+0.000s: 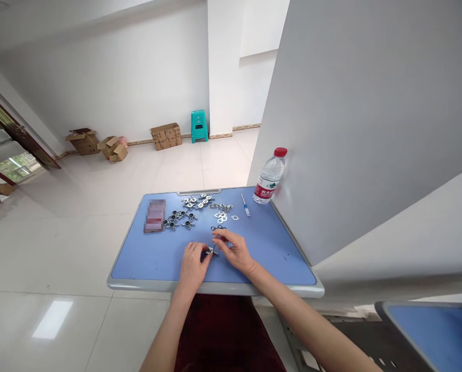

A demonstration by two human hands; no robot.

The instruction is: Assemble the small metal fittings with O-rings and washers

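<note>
My left hand (193,262) is closed on a small metal flanged fitting (210,251), holding it low over the near middle of the blue desk (145,263). Pinched in my right hand (234,250) is a small screwdriver (217,238), its thin shaft pointing down at the fitting. Just beyond my right fingers lie several black rubber rings (219,227). Flat metal flange plates (220,217) and a row of screws (220,206) lie further back. Several fittings with black centres (172,219) are left of them, and a pile of silver fittings (200,200) sits near the far edge.
A phone-like flat item (154,216), blurred out, lies at the desk's left. A blue-handled screwdriver (246,206) and a red-capped water bottle (270,175) are at the back right, beside a grey pillar (355,129). Cardboard boxes (166,137) and a green stool (199,125) stand beyond.
</note>
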